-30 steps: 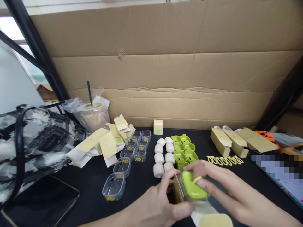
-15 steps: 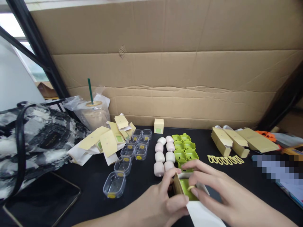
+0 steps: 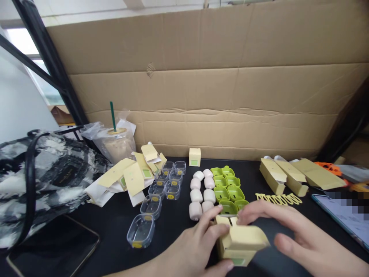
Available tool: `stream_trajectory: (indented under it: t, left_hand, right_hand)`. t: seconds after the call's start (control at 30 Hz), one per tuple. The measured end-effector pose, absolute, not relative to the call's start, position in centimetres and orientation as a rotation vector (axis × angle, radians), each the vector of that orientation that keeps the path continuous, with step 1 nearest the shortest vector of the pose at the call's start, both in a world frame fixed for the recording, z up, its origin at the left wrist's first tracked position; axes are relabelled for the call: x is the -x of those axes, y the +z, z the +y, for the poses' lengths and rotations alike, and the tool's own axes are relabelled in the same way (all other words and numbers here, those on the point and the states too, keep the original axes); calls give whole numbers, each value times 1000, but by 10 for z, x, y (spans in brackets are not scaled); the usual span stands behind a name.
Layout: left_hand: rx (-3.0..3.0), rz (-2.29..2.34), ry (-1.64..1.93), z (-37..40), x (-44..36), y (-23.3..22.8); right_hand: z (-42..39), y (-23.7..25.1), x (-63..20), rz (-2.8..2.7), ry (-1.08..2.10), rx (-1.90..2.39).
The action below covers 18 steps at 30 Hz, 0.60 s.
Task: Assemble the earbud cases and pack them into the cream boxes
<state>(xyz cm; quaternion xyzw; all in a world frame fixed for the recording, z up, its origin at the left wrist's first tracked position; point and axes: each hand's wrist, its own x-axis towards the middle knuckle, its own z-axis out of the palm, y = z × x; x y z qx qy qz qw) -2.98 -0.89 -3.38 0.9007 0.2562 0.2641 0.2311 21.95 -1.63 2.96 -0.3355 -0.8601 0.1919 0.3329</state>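
My left hand (image 3: 196,242) is wrapped round a small pale yellow box (image 3: 238,246) with a green square on its front. The box's top flap is partly folded over and stands up at its right edge. My right hand (image 3: 291,227) is beside the box, thumb spread away from the fingers, with its fingertips at the small side flaps on the far edge. What lies inside the box is hidden. Just beyond it are two rows of green plastic holders (image 3: 227,207) and two rows of pale, rounded sponge-like pieces (image 3: 195,211).
Clear plastic cups (image 3: 141,231) with yellow labels stand to the left, near flattened boxes (image 3: 134,179). At the back is a closed box (image 3: 195,157). Yellow loops (image 3: 278,199), open boxes (image 3: 272,177) and a phone (image 3: 340,219) lie right; a bag (image 3: 57,173) sits left.
The box has turned in my left hand, and its flaps now fold over the green holder inside. My right hand has drawn its fingers out and moved right. The view has tilted slightly up.
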Motion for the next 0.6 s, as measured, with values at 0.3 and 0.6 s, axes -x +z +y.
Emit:
stream_trajectory:
  t: [0.3, 0.6]
  left_hand:
    - [-2108, 679, 781, -14, 25, -18]
    - [-2001, 673, 802, -15, 26, -28]
  right_hand:
    - [-10, 14, -206, -2129, 486, 897]
    - [-4, 9, -193, -1896, 928, 1174]
